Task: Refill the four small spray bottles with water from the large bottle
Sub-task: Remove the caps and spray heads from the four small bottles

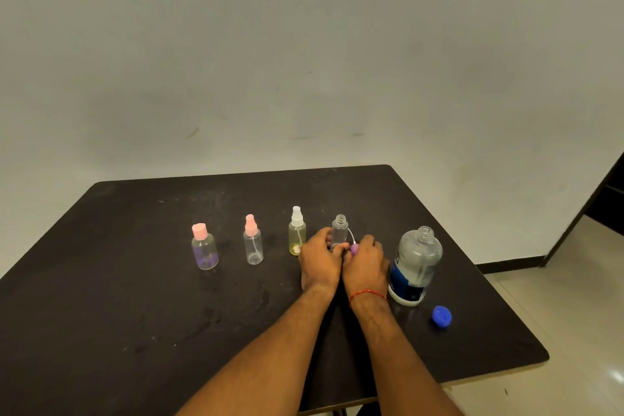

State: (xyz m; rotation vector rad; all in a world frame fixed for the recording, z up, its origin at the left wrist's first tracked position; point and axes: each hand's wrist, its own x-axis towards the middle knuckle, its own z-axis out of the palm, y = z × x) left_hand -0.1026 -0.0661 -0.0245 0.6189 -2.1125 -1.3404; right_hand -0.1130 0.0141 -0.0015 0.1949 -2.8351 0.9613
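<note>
Hands meet just right of the frame's centre. The left hand curls round the lower body of the open bottle, fingers closed on it, steadying it upright on the table. The right hand sits just beside it, fingers closed on the purple sprayer, whose white dip tube arcs up toward the bottle's bare threaded neck.

Judged from this, the first of the four small bottles is being opened for filling: its sprayer is off, and no filling looks begun. The next move calls for setting the sprayer down, then lifting the large bottle, which stands uncapped just right of the right hand, and tipping it slowly; its mouth is much wider than the small neck, so spills are likely.

Left of the hands, in a row toward centre-left, stand the yellow bottle, the clear bottle with a pink sprayer, and the pink-capped bottle, all closed. The blue cap lies at lower right, apart from the large bottle.

Fingers hide the open bottle's base and most of the sprayer; whether the tube's tip has cleared the neck cannot be told, nor the water level in any small bottle.
</note>
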